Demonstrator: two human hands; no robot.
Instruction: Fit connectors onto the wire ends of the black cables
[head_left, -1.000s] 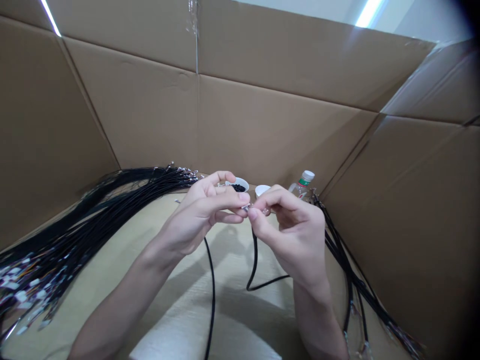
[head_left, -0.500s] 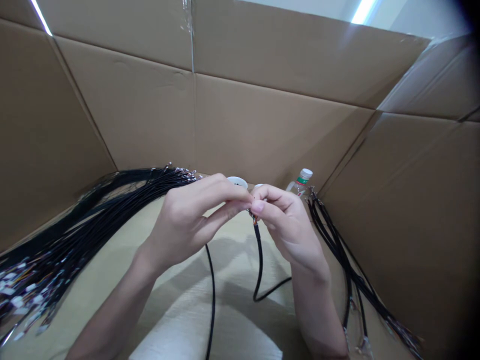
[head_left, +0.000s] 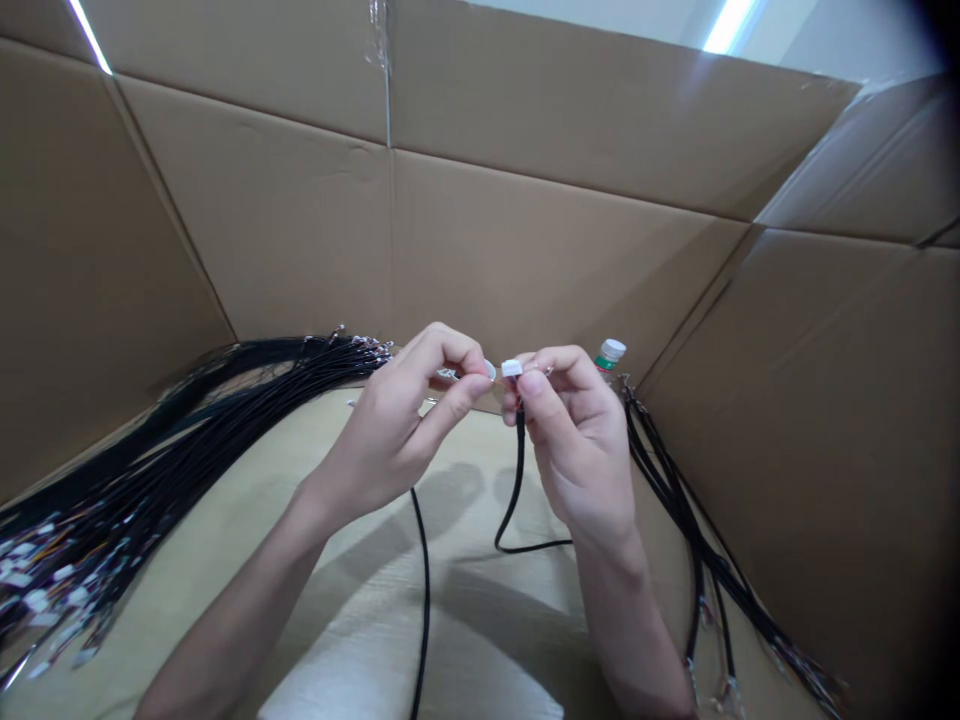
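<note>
Connector (head_left: 511,368) — one, pinched in right hand (head_left: 583,440); left hand (head_left: 397,425) — fingertips together, hold unclear.

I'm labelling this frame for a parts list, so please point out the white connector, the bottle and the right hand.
White connector (head_left: 511,368): head view, on its white housing.
Bottle (head_left: 613,349): head view, on its white cap.
Right hand (head_left: 581,440): head view, on the middle of the hand.

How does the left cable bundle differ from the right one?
The left bundle is thick, with many cables; the right bundle has only a few. The left bundle's near end shows a dense spread of white connectors; the right bundle's shows mostly thin wires. Both are black cables.
</note>
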